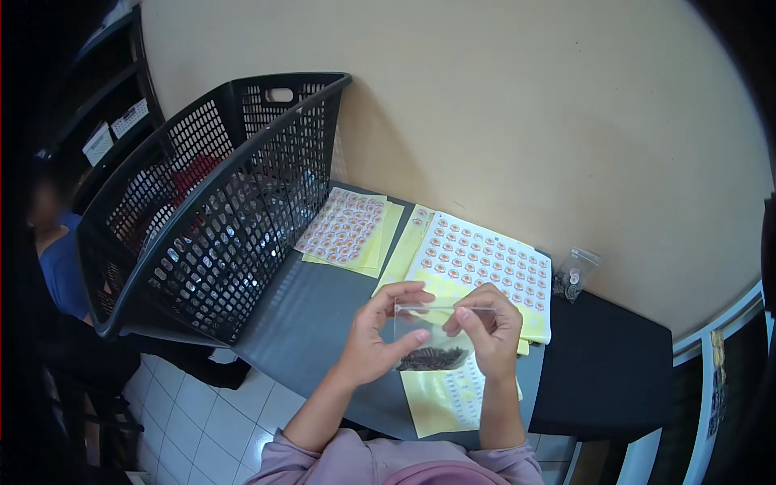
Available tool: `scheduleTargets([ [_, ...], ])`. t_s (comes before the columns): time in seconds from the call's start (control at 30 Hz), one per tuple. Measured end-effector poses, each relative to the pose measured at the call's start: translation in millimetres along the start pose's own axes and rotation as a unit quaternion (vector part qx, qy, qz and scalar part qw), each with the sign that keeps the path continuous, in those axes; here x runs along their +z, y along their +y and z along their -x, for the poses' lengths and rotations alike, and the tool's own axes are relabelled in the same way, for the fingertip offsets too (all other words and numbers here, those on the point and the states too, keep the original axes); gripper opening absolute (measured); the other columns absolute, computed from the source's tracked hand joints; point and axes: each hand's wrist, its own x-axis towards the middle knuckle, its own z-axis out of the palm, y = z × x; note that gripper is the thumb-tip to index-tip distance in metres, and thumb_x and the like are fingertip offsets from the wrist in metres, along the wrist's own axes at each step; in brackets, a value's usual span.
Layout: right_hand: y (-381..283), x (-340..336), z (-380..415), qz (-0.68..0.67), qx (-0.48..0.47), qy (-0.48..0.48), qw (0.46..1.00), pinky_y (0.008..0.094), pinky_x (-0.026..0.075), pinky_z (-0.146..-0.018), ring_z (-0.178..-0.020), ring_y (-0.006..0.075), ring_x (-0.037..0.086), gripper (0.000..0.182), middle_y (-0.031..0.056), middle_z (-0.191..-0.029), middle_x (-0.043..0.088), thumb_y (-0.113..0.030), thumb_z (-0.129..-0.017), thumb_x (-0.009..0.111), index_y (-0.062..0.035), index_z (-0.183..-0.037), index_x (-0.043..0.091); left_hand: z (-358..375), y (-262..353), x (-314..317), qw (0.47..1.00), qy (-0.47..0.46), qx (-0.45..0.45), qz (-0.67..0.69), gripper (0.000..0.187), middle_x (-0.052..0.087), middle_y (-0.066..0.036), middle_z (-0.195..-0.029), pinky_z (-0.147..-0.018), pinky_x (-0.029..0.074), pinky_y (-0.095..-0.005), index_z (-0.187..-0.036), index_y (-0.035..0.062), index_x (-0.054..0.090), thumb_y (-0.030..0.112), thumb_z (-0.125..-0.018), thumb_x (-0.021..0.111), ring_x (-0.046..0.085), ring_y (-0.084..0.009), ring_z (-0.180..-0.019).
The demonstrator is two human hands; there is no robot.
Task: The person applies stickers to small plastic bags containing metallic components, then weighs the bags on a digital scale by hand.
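Observation:
Between my two hands is a clear zip bag [436, 339] with small dark pieces gathered at its bottom; their kind is too small to make out. My left hand [380, 335] holds the bag's left side, thumb across the front. At the upper right edge, by the zip strip, my right hand [489, 327] pinches the plastic. Below and behind the bag lie sticker sheets: a stack of white sheets [485, 250] with rows of round orange prints, and a yellow-backed sheet [428, 408] nearer to me.
A large black plastic basket [218, 202] stands on the left of the grey table [315, 315], holding clear bags. Another sticker sheet [343, 226] lies beside it. A small zip bag [575, 275] rests on the black surface [606, 356] at right. A person in blue [61, 267] sits at far left.

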Motion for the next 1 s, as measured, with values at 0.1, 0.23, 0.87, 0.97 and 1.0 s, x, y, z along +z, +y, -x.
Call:
scheduleTargets([
  [0.1,-4,0,1,0.004,-0.026,-0.005,1.000,0.0231,0.051,-0.058,-0.065,0.0141,0.058,0.005,0.0095,-0.077,0.054,0.003,-0.074,0.058,0.0044,-0.079,0.058,-3,3,19,0.997,0.017,0.018,0.071,0.038,0.058,-0.011,-0.095,-0.077,0.043,-0.0287,-0.107,0.0010,0.047,0.004,-0.073,0.064,0.055,-0.0150,-0.088],
  [0.23,-5,-3,3,0.043,-0.050,-0.034,0.997,0.0223,0.050,-0.058,-0.068,0.0126,0.057,0.007,0.0094,-0.077,0.055,0.003,-0.073,0.060,0.0035,-0.079,0.058,3,5,31,0.992,0.084,0.029,0.088,0.029,0.059,-0.009,-0.087,-0.075,0.044,-0.0262,-0.100,-0.0007,0.049,-0.002,-0.074,0.060,0.057,-0.0132,-0.083],
  [0.87,0,3,1,0.140,-0.116,-0.034,0.983,0.0251,0.045,-0.060,-0.066,0.0158,0.057,0.010,0.0097,-0.074,0.059,0.001,-0.068,0.064,-0.0008,-0.076,0.060,-7,10,14,0.994,0.052,0.092,-0.011,0.062,0.061,-0.008,-0.079,-0.071,0.046,-0.0242,-0.124,-0.0047,0.031,-0.002,-0.071,0.064,0.059,-0.0115,-0.076],
  [0.97,1,5,1,0.158,-0.122,-0.020,0.980,0.0251,0.045,-0.061,-0.066,0.0161,0.058,0.009,0.0099,-0.073,0.059,0.001,-0.068,0.064,-0.0007,-0.076,0.061,-8,4,11,0.992,0.051,0.113,-0.031,0.063,0.062,-0.009,-0.077,-0.071,0.045,-0.0241,-0.124,-0.0056,0.031,-0.002,-0.071,0.064,0.059,-0.0119,-0.076],
  [1.0,1,6,2,0.164,-0.124,-0.011,0.979,0.0250,0.045,-0.061,-0.066,0.0163,0.058,0.008,0.0100,-0.073,0.060,0.001,-0.069,0.064,-0.0007,-0.076,0.061,-9,4,11,0.992,0.047,0.113,-0.030,0.063,0.062,-0.009,-0.077,-0.071,0.045,-0.0241,-0.124,-0.0056,0.031,-0.002,-0.071,0.064,0.059,-0.0119,-0.076],
])
